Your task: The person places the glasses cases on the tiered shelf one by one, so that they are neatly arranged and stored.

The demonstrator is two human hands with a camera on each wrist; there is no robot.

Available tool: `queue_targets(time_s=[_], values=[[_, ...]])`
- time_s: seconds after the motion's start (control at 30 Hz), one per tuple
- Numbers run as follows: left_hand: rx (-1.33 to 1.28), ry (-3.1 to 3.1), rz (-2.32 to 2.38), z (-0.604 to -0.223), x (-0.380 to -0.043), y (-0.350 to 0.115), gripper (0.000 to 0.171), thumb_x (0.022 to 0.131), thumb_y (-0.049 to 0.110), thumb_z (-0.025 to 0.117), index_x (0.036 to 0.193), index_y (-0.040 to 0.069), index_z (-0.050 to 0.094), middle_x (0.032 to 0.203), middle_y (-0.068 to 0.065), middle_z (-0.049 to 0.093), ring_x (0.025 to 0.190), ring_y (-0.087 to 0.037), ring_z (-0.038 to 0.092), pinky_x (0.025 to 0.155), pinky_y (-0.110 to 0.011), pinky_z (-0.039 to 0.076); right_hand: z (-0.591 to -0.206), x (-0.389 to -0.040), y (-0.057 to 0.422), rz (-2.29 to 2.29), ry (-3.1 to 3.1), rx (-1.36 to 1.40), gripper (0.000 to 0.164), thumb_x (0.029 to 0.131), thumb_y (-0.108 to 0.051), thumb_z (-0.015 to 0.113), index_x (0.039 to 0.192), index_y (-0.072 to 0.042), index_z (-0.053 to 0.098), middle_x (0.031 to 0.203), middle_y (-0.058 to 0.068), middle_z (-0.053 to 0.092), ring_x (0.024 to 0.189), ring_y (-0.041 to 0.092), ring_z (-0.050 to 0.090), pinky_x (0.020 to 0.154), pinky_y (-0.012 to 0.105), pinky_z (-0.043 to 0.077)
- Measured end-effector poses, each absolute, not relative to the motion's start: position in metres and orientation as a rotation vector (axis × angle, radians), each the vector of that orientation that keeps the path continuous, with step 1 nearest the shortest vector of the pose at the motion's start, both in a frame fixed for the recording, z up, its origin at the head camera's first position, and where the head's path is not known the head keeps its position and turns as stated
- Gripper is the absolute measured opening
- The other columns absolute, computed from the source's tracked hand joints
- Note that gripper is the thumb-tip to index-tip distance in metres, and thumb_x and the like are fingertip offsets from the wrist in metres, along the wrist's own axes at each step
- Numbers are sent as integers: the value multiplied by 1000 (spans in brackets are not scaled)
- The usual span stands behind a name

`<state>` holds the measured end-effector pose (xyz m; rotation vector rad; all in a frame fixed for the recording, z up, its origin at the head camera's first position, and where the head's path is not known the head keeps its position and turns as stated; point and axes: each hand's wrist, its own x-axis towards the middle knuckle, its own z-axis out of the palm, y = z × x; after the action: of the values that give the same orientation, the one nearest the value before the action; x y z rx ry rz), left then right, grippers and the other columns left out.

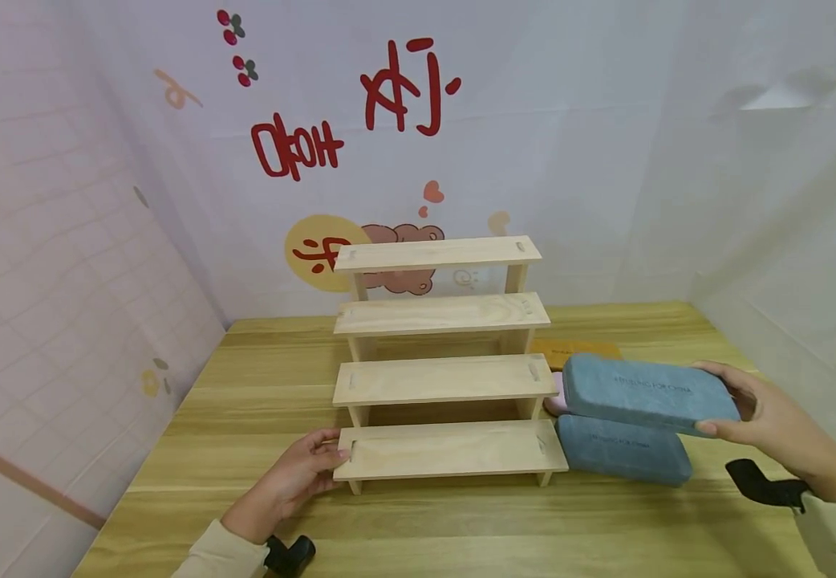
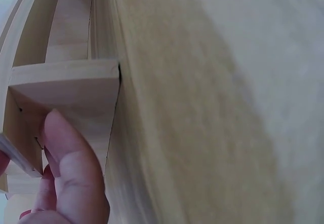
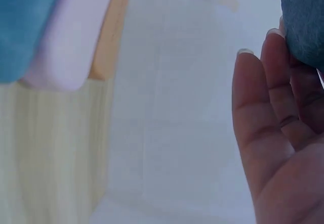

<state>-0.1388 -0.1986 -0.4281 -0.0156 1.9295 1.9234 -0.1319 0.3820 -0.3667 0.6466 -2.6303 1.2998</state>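
A pale wooden stepped stand (image 1: 454,448) with several shelves stands mid-table. At the left end of its lowest shelf, my left hand (image 1: 302,474) grips the board, thumb on top. The left wrist view shows fingers (image 2: 76,158) under the shelf, against the inside of its support (image 2: 71,92). On the right, my right hand (image 1: 772,409) holds a blue, oblong glasses case (image 1: 642,393) by its right end, thumb at the front edge. That case is raised over a second blue case (image 1: 627,453) lying beside the stand. In the right wrist view only a corner of the held case (image 3: 306,21) shows.
Behind the lower blue case lie a pink case (image 3: 76,37) and an orange one (image 1: 577,351), mostly hidden in the head view. White printed cloth (image 1: 570,160) hangs behind and on both sides of the wood-grain table (image 1: 259,401).
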Motion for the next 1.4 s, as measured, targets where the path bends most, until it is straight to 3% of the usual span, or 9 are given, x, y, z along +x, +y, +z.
queue_targets(time_s=[0.53,0.6,0.67,0.73,0.8,0.9,1.0,1.13,1.4], values=[[-33,1936,1913,-426,-138,-198,64,96,10,59,142,-17,24,119,-19,57,91,-18,64,78,-36,53,-315,-181,337,1345,-2626,713,69,86,8,64,143,-19,36,136,-17,35,120,-13,35,87,7,32],[-37,1931,1915,-426,-137,-198,64,96,10,59,142,-17,23,118,-18,57,90,-18,64,78,-36,53,-308,-186,332,1332,-2652,691,69,87,4,64,145,-18,34,140,-11,34,122,-10,36,86,6,33],[-38,1927,1915,-425,-137,-197,65,96,10,59,142,-17,23,118,-18,58,90,-17,64,78,-35,53,-300,-191,326,1297,-2697,648,70,89,-2,66,148,-15,32,149,-1,31,136,0,29,87,5,31],[-37,1925,1915,-425,-137,-197,65,96,10,59,142,-18,23,118,-18,58,90,-17,64,78,-35,53,-292,-196,320,1274,-2740,608,72,90,-8,67,151,-12,28,155,11,25,143,20,23,100,18,33],[-33,1924,1912,-425,-137,-197,65,95,10,59,142,-18,22,119,-18,57,91,-18,64,79,-36,53,-284,-200,313,1252,-2775,571,75,89,-14,69,152,-9,26,156,21,19,144,38,15,110,39,29],[-33,1920,1916,-424,-137,-197,65,95,10,59,142,-18,22,119,-18,58,93,-18,64,79,-36,53,-275,-207,302,1241,-2794,539,77,88,-17,71,151,-6,27,156,24,20,140,49,16,100,70,23],[-35,1920,1918,-425,-138,-198,65,95,10,59,142,-17,24,116,-15,59,92,-18,64,79,-35,52,-269,-213,292,1209,-2813,516,77,87,-21,72,150,-8,29,155,22,23,138,45,24,99,67,28],[-36,1924,1918,-425,-138,-199,63,95,10,59,141,-17,26,113,-12,61,91,-17,64,78,-33,52,-264,-222,281,1156,-2822,519,73,89,-23,71,149,-11,32,149,18,35,121,33,43,90,52,40],[-28,1925,1913,-426,-136,-198,61,96,10,58,141,-16,26,113,-12,60,89,-16,63,76,-32,51,-251,-242,261,1245,-2799,532,77,88,-25,72,150,-12,30,153,16,29,134,39,35,102,61,30]])
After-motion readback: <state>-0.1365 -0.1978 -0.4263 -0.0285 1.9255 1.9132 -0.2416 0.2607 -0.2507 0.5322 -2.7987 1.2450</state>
